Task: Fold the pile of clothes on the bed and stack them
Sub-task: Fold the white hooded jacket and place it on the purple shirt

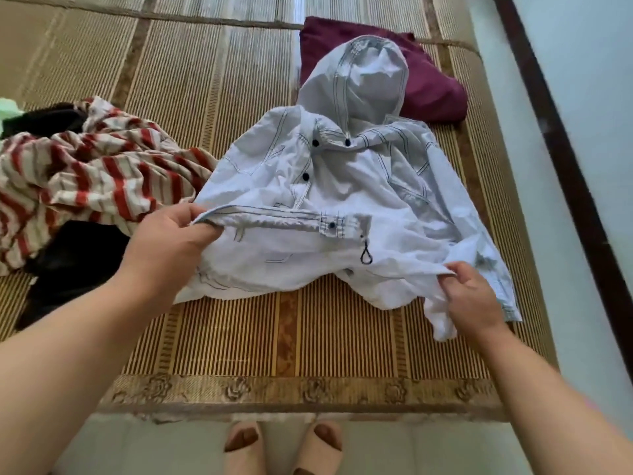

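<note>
Here's the white hooded jacket [342, 186], spread front-up in the middle of the frame on the bamboo mat [342, 337] that covers the bed. Its hood [366, 77] points toward the top of the frame and lies over the edge of a folded maroon garment [435, 80]. Both hands are clamped on the jacket and set well apart. The left hand [171, 241] pinches the hem band [274, 219] at centre left, thumb on top, fingers curled under. The right hand [472, 296] at lower right bunches loose white cloth; whether that is a sleeve or a corner of the body, I can't tell. The bottom of the jacket sits lifted and rumpled between them, so this looks like the opening fold. To do it well, draw the hands outward first to take the slack out of the hem, then lay that crumpled right side flat. Tuck the dangling drawcord loop [365, 257] inside so it makes no lump. After that, bring the sleeves across the chest, fold the hood down, and halve the body. At the left of the frame a red-and-white striped garment [96, 166] and a black garment [78, 262] wait in a heap, touching the jacket's near edge. Lift rather than drag, or they may come along. The maroon piece looks like the natural base for the stack.
</note>
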`<state>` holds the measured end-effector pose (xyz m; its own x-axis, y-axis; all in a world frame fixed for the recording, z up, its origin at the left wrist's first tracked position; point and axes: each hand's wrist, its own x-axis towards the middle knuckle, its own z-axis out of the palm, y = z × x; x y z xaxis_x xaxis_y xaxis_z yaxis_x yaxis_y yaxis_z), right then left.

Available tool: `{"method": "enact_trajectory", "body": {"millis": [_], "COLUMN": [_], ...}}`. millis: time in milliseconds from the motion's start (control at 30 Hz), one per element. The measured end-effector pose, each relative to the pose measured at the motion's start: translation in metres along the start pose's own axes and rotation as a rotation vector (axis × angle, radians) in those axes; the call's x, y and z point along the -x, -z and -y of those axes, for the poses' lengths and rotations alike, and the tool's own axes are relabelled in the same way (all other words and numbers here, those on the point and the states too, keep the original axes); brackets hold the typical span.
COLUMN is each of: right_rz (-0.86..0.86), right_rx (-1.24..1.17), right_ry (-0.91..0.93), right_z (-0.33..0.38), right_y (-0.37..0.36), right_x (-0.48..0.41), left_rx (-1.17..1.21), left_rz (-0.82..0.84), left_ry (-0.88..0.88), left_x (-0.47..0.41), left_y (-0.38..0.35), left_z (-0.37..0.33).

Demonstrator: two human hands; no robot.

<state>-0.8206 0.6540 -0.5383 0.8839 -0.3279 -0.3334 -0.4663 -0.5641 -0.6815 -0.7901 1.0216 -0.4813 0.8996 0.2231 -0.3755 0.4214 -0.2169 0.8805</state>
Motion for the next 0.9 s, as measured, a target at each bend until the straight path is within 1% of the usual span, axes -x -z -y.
{"method": "enact_trajectory", "body": {"millis": [67, 100, 167, 200, 233, 267, 300, 333, 367, 400, 433, 500, 533, 600, 633, 667, 700, 733, 767, 800, 867, 900], "right_rz": [-0.069, -0.063, -0.069, -0.117, -0.199, -0.241, -0.238, -0.164, -0.035, 0.076, 0.137, 0.109, 0.063, -0.063, -0.156, -0.25, -0.319, -0.353, -0.342, -0.286, -0.046, 0.053], "right_rx": [0.12, 0.221, 0.422, 0.501, 0.553, 0.582, 0.602, 0.654, 0.733, 0.817, 0.863, 0.833, 0.729, 0.335, 0.162, 0.057, 0.023, 0.058, 0.145, 0.286, 0.647, 0.835], "right_ry": [-0.073, -0.126, -0.225, -0.244, -0.171, -0.022, 0.177, 0.364, 0.479, 0.514, 0.512, 0.466, 0.472, 0.508, 0.552, 0.587, 0.607, 0.611, 0.565, 0.446, 0.084, 0.001], "right_z": [-0.014, -0.021, -0.032, -0.036, -0.038, -0.037, -0.035, -0.032, -0.027, -0.022, -0.017, -0.01, -0.002, 0.013, 0.017, 0.015, 0.011, 0.005, -0.006, -0.017, -0.04, -0.045], "right_y": [0.021, 0.022, 0.011, 0.001, -0.012, -0.026, -0.042, -0.058, -0.073, -0.084, -0.091, -0.094, -0.089, -0.068, -0.053, -0.036, -0.018, 0.001, 0.015, 0.033, 0.049, 0.05], "right_x": [-0.012, -0.014, -0.006, 0.003, 0.014, 0.025, 0.035, 0.042, 0.047, 0.046, 0.04, 0.023, 0.017, 0.016, 0.019, 0.023, 0.029, 0.034, 0.036, 0.035, 0.03, 0.032], "left_rx": [-0.049, -0.06, -0.117, -0.17, -0.219, -0.248, -0.236, -0.176, -0.102, -0.035, 0.009, 0.039, 0.047, 0.034, 0.026, 0.023, 0.015, -0.012, -0.066, -0.12, -0.201, -0.202], "left_rz": [-0.052, -0.081, -0.102, -0.093, -0.088, -0.083, -0.074, -0.059, -0.044, -0.026, -0.011, 0.007, 0.005, -0.02, -0.039, -0.06, -0.09, -0.121, -0.137, -0.152, -0.154, -0.128], "left_ry": [0.064, 0.1, 0.135, 0.129, 0.119, 0.111, 0.117, 0.13, 0.143, 0.15, 0.145, 0.096, 0.067, 0.021, 0.0, -0.016, -0.034, -0.04, -0.048, -0.046, -0.021, 0.001], "left_x": [-0.002, -0.003, -0.002, -0.001, 0.002, 0.004, 0.006, 0.007, 0.007, 0.007, 0.006, 0.004, 0.003, 0.001, 0.001, 0.0, 0.0, 0.001, 0.0, 0.003, 0.008, 0.014], "left_y": [0.0, 0.0, -0.004, -0.005, -0.007, -0.008, -0.01, -0.011, -0.011, -0.011, -0.01, -0.004, -0.001, 0.006, 0.009, 0.015, 0.021, 0.029, 0.038, 0.045, 0.054, 0.055], "left_z": [0.009, 0.013, 0.021, 0.025, 0.028, 0.029, 0.029, 0.027, 0.025, 0.021, 0.016, 0.005, 0.0, -0.01, -0.014, -0.018, -0.021, -0.025, -0.023, -0.024, -0.018, -0.013]}}
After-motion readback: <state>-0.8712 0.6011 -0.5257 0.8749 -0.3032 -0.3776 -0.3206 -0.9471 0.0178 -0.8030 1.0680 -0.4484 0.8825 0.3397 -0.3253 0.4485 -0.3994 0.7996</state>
